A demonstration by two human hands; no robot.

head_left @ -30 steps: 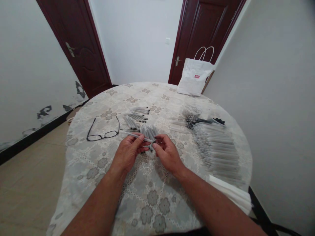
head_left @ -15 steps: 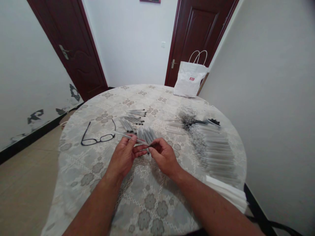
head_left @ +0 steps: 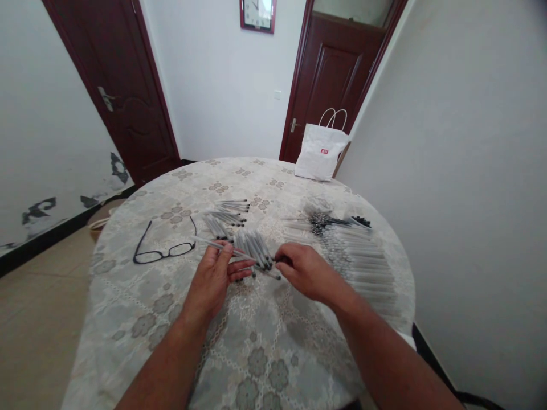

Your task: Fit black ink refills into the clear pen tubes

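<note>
My left hand (head_left: pixel 217 267) pinches a slim translucent pen tube (head_left: pixel 208 241) between thumb and index finger, its other fingers spread beneath. To the right and apart from it, my right hand (head_left: pixel 301 267) is closed in a pinch; I cannot make out what is between its fingertips. Just behind both hands lies a bunch of translucent pen tubes with dark ends (head_left: pixel 253 246). Smaller groups of the same tubes (head_left: pixel 216 226) are spread farther back to the left.
Black-framed glasses (head_left: pixel 158 256) lie on the left of the cloth-covered table (head_left: pixel 188 188). At right stretches a large stack of clear tubes (head_left: pixel 363 265), with small black parts (head_left: pixel 320 222) at its far end. A white paper bag (head_left: pixel 320 151) stands at the back.
My right hand has drawn away to the right from the tube in my left hand. The left hand keeps its hold. The view has tilted up, bringing a wall clock into sight.
</note>
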